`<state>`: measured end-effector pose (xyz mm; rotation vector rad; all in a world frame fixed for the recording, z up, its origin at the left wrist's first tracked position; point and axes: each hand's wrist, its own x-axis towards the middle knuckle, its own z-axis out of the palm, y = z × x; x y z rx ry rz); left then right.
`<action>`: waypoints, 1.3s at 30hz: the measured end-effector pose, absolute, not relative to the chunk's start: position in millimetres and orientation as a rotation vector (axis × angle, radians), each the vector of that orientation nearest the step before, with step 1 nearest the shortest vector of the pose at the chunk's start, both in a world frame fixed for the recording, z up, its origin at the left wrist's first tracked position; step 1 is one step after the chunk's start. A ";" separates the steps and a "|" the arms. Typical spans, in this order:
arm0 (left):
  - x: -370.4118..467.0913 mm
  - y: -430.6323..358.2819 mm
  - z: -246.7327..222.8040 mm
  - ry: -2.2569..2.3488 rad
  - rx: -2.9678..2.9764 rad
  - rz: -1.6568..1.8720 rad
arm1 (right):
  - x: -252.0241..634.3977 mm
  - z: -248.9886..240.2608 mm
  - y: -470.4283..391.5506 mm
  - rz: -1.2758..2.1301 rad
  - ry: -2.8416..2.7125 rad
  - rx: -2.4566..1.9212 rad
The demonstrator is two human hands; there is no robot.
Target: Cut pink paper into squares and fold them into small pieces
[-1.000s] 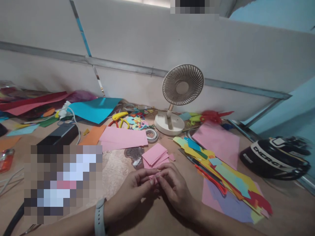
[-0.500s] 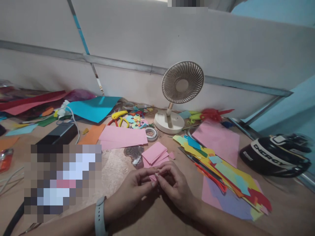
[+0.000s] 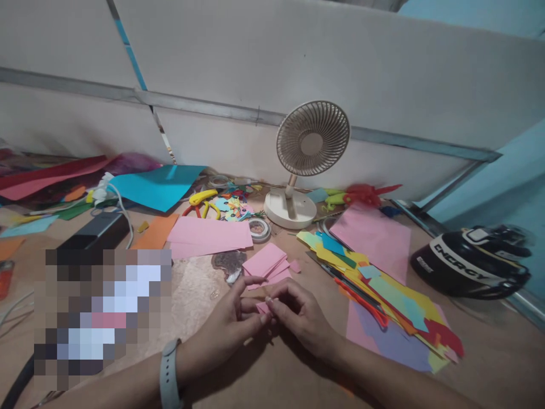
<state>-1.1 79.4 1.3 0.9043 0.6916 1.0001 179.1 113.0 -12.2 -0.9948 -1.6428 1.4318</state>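
A small piece of pink paper (image 3: 263,307) is pinched between my two hands, low in the middle of the view. My left hand (image 3: 240,315) holds it from the left between thumb and fingers, its index finger lifted away. From the other side, my right hand (image 3: 300,315) grips the paper's edge with thumb and fingertips. Most of the piece is hidden by the fingers. Just beyond my hands lie folded pink papers (image 3: 266,260), loosely stacked on the brown table (image 3: 264,380).
Behind stand a white desk fan (image 3: 313,145) and a tape roll (image 3: 259,230). Colored paper strips (image 3: 395,301) and orange-handled scissors (image 3: 374,309) lie to the right, near a black container (image 3: 468,264). Left are pink sheets (image 3: 208,236), a teal sheet (image 3: 159,184) and a dark box (image 3: 93,238).
My left index finger has lifted and straightened, so more of the pink paper shows between my hands. The whole view has shifted slightly.
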 end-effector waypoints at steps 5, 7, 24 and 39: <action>-2.3 79.3 1.9 0.719 0.940 0.968 | 180.1 -8.9 114.1 1.280 -1.731 -0.990; -2.6 79.0 2.4 0.743 0.931 0.932 | 180.3 -5.0 115.3 1.202 -1.784 -0.998; -8.3 80.7 6.7 0.774 0.888 0.930 | 179.4 1.0 111.8 1.461 -1.777 -0.909; -4.7 77.1 11.7 0.704 0.793 1.001 | 176.8 -2.0 108.1 1.747 -1.505 -0.913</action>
